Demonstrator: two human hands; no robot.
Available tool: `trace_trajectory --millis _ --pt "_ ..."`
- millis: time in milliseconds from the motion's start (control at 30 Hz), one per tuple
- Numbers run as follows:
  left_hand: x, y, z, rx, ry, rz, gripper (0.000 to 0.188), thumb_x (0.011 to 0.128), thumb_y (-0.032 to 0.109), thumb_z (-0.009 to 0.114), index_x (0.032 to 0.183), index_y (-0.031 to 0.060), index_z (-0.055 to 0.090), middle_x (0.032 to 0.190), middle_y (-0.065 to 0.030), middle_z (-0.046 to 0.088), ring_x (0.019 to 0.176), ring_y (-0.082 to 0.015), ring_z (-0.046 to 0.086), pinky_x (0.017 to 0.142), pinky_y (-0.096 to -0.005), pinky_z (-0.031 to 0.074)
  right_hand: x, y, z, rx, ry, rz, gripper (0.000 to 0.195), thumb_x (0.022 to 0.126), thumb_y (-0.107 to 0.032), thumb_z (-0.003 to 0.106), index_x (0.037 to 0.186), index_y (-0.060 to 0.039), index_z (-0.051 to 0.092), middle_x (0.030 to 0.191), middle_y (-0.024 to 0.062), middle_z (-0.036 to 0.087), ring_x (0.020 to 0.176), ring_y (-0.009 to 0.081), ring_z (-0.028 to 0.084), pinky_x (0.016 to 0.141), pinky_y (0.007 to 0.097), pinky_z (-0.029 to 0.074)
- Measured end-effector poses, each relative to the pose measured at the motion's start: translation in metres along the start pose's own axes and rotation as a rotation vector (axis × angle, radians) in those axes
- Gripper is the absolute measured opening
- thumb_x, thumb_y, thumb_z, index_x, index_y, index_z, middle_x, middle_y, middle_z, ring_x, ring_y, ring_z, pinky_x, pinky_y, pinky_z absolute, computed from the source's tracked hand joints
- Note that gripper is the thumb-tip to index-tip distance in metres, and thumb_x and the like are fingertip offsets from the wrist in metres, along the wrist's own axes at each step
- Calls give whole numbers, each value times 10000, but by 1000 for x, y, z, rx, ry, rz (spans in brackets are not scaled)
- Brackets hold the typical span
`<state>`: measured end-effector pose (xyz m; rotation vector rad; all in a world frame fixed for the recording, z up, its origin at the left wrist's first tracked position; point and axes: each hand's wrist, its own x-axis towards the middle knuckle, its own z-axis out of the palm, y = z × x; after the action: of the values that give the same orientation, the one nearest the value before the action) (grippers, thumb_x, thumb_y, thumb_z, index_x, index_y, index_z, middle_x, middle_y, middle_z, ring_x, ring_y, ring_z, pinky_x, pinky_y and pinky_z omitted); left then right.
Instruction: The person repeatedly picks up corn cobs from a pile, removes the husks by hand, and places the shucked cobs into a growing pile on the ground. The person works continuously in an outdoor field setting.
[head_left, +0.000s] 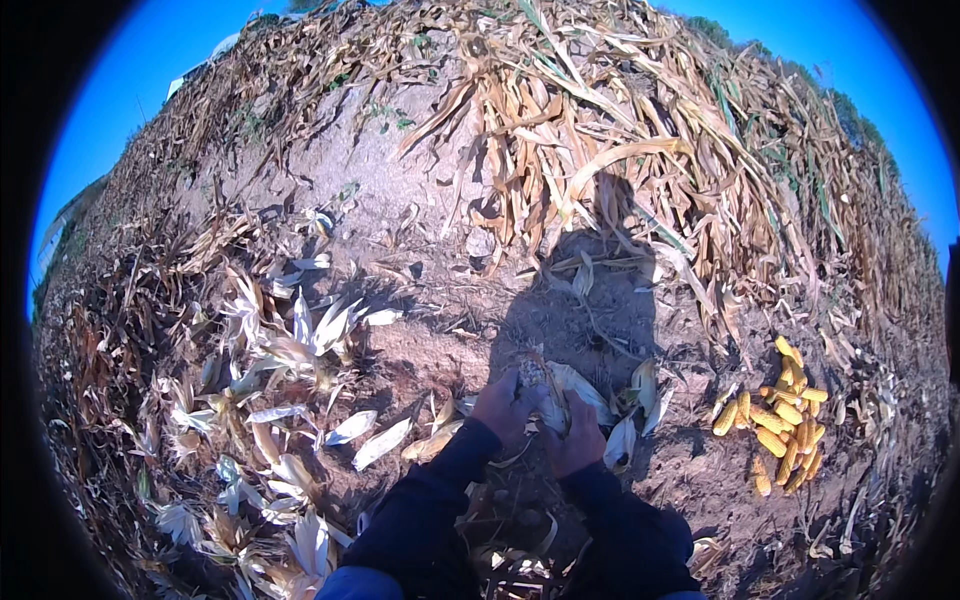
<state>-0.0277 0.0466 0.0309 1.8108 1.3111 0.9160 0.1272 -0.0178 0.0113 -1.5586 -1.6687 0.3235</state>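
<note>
Between my two hands, low in the middle of the view, is a corn ear with part of its pale husk (553, 405) around it. My left hand (504, 405) grips its left side, and my right hand (574, 439) holds the husk at the lower right. Shade makes the finger contacts hard to see. Loose husks (630, 405) lie on the soil just right of my hands. Farther right, a pile of husked yellow corn cobs (787, 420) rests on the ground.
Stripped pale husks (300, 345) are strewn over the left side. A large heap of dry corn stalks (570, 142) stretches across the top and right. Bare soil (420, 349) shows between them, with my shadow on it. Dark sleeves cover my forearms.
</note>
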Motion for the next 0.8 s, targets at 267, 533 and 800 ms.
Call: trace_trajectory --millis 267,533,800 --pt "-6 2 8 -86 95 -44 336 940 323 539 883 2 620 711 -183 618 663 -301 622 625 -404 468 -2 2 7 24 100 -33 660 760 -274 740 1330 -89 463 1104 204 544 961 379 594 771 428 507" --pt "-9 -3 12 35 -26 87 277 897 249 590 816 -11 640 628 -135 598 576 -155 544 574 -328 450 6 15 16 579 52 262 597 796 -146 705 1297 7 421 1084 142 574 976 213 598 801 321 490" --pt "-4 -3 1 -128 -226 101 266 885 223 590 777 -18 619 602 -79 577 576 -112 518 556 -328 430 5 27 21 1305 -128 475 487 919 -129 554 1370 -84 374 1021 66 588 784 116 591 557 264 494"
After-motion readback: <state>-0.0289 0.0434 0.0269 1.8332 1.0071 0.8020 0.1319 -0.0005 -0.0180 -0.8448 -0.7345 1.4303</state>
